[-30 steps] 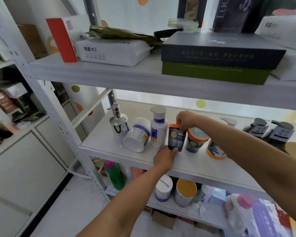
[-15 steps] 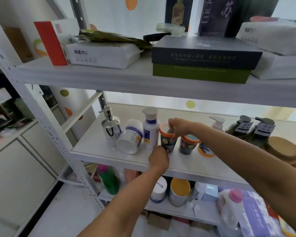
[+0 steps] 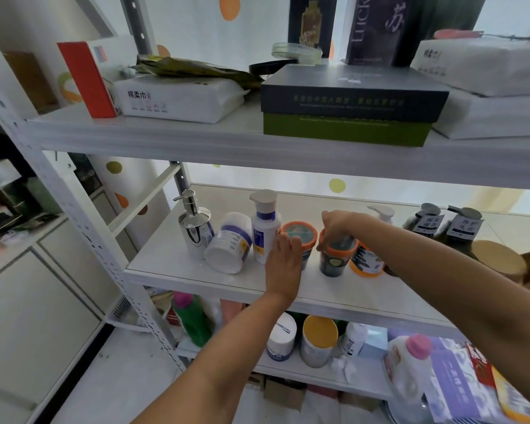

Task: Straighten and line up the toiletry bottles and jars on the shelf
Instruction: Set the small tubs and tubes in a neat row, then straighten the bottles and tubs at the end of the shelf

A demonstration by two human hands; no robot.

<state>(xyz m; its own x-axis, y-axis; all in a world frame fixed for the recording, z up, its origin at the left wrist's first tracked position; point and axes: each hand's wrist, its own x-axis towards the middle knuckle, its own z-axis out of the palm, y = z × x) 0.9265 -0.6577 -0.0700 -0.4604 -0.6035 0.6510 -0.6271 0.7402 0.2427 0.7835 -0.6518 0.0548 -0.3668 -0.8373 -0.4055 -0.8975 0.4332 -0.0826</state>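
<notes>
Middle shelf (image 3: pixel 178 270), seen from the head camera. The teal-topped jar (image 3: pixel 300 235) stands upright just right of the white bottle (image 3: pixel 265 237). The left grip (image 3: pixel 283 264) lies against the jar's near side, fingers pointing up and the back of the hand toward the camera; whether it closes round the jar cannot be told. The dark jar (image 3: pixel 332 267), upright just beside the first, is pinched at its orange rim by the right grip (image 3: pixel 337 224), fingers curled down from above. Both forearms are extended, the left from below, the right from the right edge.
</notes>
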